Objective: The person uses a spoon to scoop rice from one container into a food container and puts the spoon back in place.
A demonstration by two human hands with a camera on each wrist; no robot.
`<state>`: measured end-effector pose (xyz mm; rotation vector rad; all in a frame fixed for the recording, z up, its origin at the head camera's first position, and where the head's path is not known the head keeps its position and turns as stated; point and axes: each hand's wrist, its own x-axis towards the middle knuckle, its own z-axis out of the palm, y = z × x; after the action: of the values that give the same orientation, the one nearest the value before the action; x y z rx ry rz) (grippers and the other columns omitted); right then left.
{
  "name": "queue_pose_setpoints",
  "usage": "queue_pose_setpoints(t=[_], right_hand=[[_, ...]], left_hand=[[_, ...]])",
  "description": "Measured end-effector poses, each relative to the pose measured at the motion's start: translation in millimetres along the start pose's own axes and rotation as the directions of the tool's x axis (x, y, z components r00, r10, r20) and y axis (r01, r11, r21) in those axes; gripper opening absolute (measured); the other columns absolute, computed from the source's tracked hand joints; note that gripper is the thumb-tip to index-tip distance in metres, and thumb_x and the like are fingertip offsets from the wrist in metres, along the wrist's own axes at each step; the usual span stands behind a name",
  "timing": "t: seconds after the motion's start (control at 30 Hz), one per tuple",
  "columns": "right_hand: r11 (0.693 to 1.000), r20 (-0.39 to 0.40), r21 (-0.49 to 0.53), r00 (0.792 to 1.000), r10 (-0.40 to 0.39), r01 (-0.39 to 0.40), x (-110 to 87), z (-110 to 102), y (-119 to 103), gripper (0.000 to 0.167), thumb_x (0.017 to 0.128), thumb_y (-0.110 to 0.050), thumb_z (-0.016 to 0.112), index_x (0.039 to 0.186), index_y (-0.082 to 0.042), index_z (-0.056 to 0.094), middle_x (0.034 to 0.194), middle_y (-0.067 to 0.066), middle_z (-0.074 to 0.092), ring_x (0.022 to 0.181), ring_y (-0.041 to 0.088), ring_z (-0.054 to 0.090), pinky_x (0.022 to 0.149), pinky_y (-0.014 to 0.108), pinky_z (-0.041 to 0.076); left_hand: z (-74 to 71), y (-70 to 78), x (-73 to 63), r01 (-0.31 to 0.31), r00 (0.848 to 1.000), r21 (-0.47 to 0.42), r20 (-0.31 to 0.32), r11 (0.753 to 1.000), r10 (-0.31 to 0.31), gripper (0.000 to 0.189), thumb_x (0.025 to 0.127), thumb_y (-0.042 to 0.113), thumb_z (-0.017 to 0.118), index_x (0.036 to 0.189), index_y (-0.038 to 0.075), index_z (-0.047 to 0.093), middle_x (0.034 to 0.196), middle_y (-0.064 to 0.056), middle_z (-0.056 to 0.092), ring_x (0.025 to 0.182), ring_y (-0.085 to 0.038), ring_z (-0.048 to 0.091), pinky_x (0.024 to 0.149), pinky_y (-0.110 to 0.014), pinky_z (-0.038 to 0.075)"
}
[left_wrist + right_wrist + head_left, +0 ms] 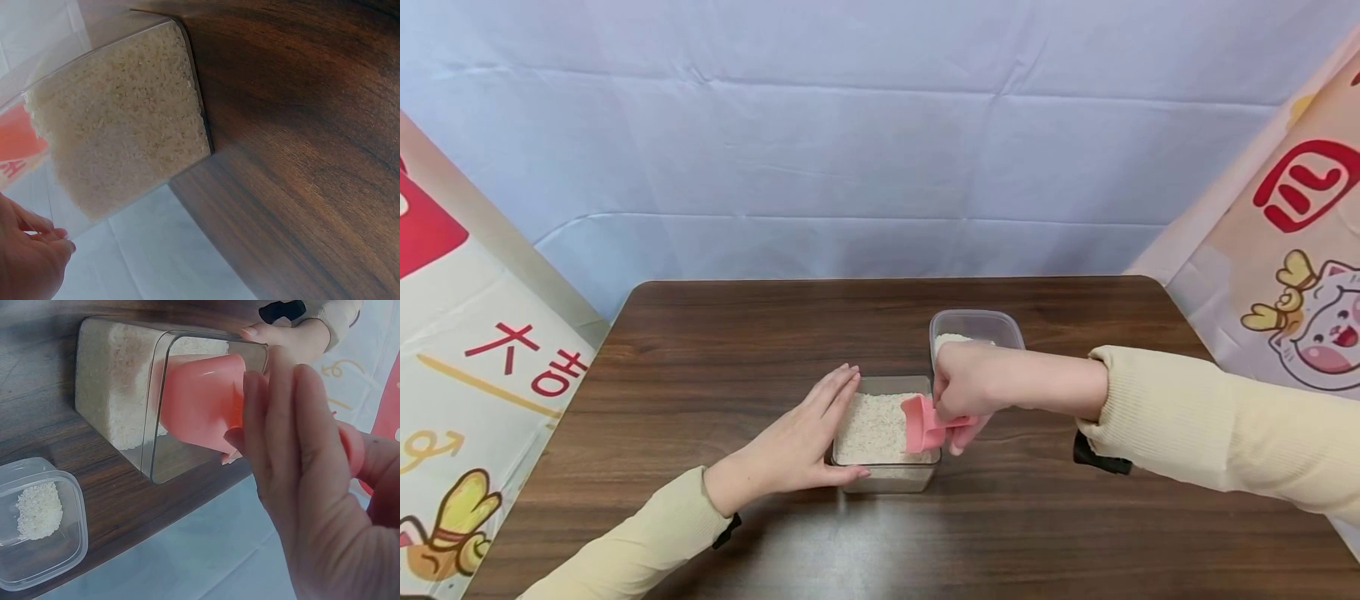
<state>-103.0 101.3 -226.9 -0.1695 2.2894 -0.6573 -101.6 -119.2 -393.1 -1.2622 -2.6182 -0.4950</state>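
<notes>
A tall clear rice bin point(891, 479), filled high with white rice point(125, 119), stands on the table's near half. My left hand point(797, 442) grips its left side near the rim, thumb at the front and fingers toward the back. In my right hand point(966, 387) is a pink scoop point(200, 400), held by its handle. The scoop's bowl is in the bin's mouth, by the right wall, at the rice; how much it carries is hidden. Behind my right hand sits a small clear plastic tub point(1013, 329) with a little rice in it.
The dark wood table point(760, 325) has rounded far corners. A pale cloth backdrop point(850, 167) hangs behind it. Printed cloths point(497, 392) with red characters and cartoons flank both sides. My right forearm crosses the table's right part, near the small tub.
</notes>
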Motion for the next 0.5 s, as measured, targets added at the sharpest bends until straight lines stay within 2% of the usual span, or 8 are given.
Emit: queue_pose_setpoints(t=[0.33,0.5], right_hand=[[1.000,-0.010,-0.018,1.000,0.020,-0.020,9.2,3,-4,0.018,0.075,0.008,0.055,0.059,0.001,0.052,0.065,0.016,0.061,0.054,0.018,0.066,0.053,0.023,0.053],[0.998,-0.027,-0.052,0.999,0.025,-0.027,12.7,6,-5,0.029,0.072,0.008,0.055,0.049,-0.005,0.043,0.056,0.012,0.059,0.052,0.016,0.065,0.052,0.023,0.053]], left_hand=[[0.6,-0.6,-0.2,-0.009,1.000,-0.002,-0.012,1.000,0.009,0.102,0.074,0.058,0.060,0.139,-0.009,0.022,0.146,-0.019,0.020,0.136,-0.028,0.018,0.107,-0.035,0.026],[1.5,-1.6,-0.1,-0.016,1.000,-0.004,-0.026,1.000,0.016,0.101,0.073,0.058,0.060,0.139,-0.009,0.022,0.146,-0.019,0.021,0.136,-0.028,0.019,0.106,-0.036,0.028]])
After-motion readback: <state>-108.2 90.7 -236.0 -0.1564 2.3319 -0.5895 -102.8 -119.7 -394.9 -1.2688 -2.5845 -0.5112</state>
